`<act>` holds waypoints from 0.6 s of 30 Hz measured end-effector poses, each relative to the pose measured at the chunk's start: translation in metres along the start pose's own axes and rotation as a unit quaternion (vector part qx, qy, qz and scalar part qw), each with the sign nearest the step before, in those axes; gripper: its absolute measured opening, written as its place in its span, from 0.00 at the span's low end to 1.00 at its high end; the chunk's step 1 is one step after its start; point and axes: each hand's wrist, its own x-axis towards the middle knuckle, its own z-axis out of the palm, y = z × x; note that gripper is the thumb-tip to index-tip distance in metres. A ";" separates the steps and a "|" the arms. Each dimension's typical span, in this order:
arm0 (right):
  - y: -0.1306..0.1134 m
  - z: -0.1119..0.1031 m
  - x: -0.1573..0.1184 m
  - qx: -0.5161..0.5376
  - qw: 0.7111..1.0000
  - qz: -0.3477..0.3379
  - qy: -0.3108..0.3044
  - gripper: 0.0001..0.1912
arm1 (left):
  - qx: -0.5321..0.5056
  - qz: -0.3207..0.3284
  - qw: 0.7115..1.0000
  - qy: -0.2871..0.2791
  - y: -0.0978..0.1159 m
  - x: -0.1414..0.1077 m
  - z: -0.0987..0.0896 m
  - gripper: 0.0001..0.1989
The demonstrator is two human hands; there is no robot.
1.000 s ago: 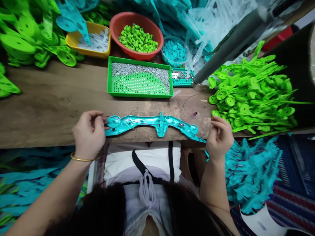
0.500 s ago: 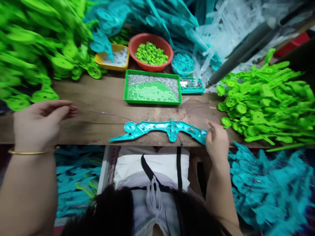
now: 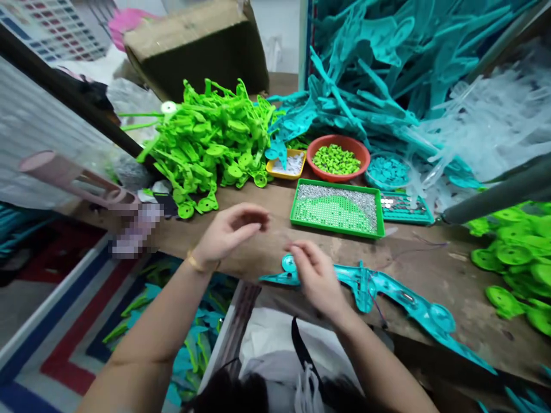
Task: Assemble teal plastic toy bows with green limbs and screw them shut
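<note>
A turquoise plastic toy bow half lies along the front of the wooden bench, its inner side facing up. A thin dark reddish wire hangs from its middle, and another stretch of wire trails across the wood behind it. My right hand is over the bow's left part and covers some of it. Thumb and forefinger are pinched together there; whatever is between them is too fine to make out. To its left my left hand hovers above the bench, fingers curved with a gap to the thumb, nothing visible in it.
Behind the bow stands a green tray of small metal pieces beside a turquoise tray. Further back are a red bowl, a yellow tub and a clear bowl. Green parts heap left; a grey post slants right.
My view has swung to the left. My right hand has left the bow's right end for its left part. My left hand has come inward, close to the right, and its fingers have loosened.
</note>
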 end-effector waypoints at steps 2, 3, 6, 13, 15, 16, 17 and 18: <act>0.017 -0.031 -0.008 -0.022 0.995 0.027 0.098 0.17 | 0.104 0.024 0.992 0.061 -0.027 0.041 0.007 0.11; 0.026 -0.045 -0.012 -0.049 0.988 0.032 0.139 0.18 | 0.181 0.036 0.978 0.097 -0.041 0.061 0.010 0.08; 0.053 -0.075 -0.023 -0.162 0.963 0.028 0.214 0.19 | 0.263 0.050 0.954 0.137 -0.067 0.110 0.016 0.06; 0.085 -0.081 -0.037 -0.375 0.904 -0.042 0.203 0.20 | 0.163 0.016 0.930 0.329 -0.055 0.181 -0.028 0.09; 0.086 -0.080 -0.037 -0.406 0.891 -0.060 0.194 0.20 | 0.002 -0.078 0.916 0.393 -0.046 0.204 -0.042 0.09; 0.086 -0.080 -0.036 -0.418 0.885 -0.068 0.192 0.20 | -0.061 -0.117 0.907 0.401 -0.042 0.213 -0.047 0.10; 0.085 -0.080 -0.035 -0.427 0.881 -0.076 0.190 0.20 | -0.097 -0.142 0.901 0.397 -0.038 0.221 -0.051 0.10; 0.085 -0.081 -0.034 -0.434 0.877 -0.082 0.189 0.20 | -0.112 -0.153 0.900 0.393 -0.034 0.226 -0.056 0.11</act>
